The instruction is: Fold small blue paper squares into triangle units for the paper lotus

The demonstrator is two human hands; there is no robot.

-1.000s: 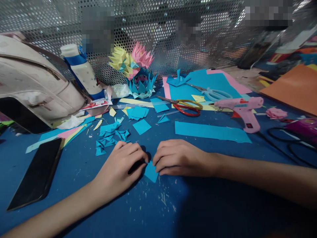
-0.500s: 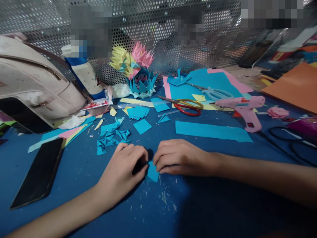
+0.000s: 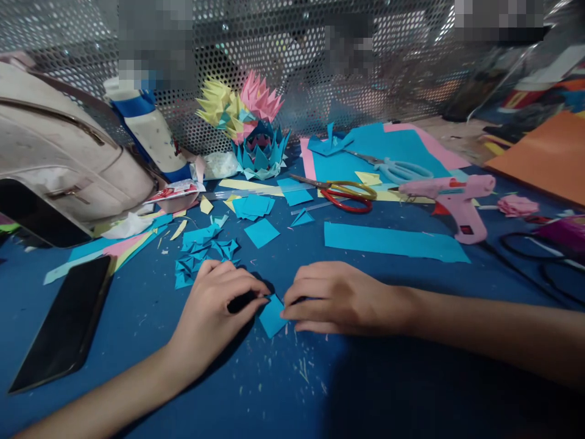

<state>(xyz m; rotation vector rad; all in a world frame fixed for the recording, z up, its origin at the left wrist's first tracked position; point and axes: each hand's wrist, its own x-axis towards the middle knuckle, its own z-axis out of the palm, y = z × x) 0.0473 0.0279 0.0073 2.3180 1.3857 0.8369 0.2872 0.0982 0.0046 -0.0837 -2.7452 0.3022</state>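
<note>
A small blue paper square lies on the table between my hands, turned so that a corner points toward me. My left hand pinches its upper left edge between thumb and forefinger. At the right corner, the curled fingers of my right hand press on the same paper; the thumb is mostly hidden. Just beyond my left hand is a pile of folded blue paper pieces. Farther out lie a loose blue square, a stack of blue squares and a folded blue triangle.
A long blue strip, red-and-yellow scissors, light blue scissors and a pink glue gun lie ahead right. Paper flowers stand at the back. Leftward are a phone, a bottle and a backpack.
The paper square has shifted slightly left with my left hand, and more of its surface shows. My right hand stays at its right corner. The view has shifted a little.
</note>
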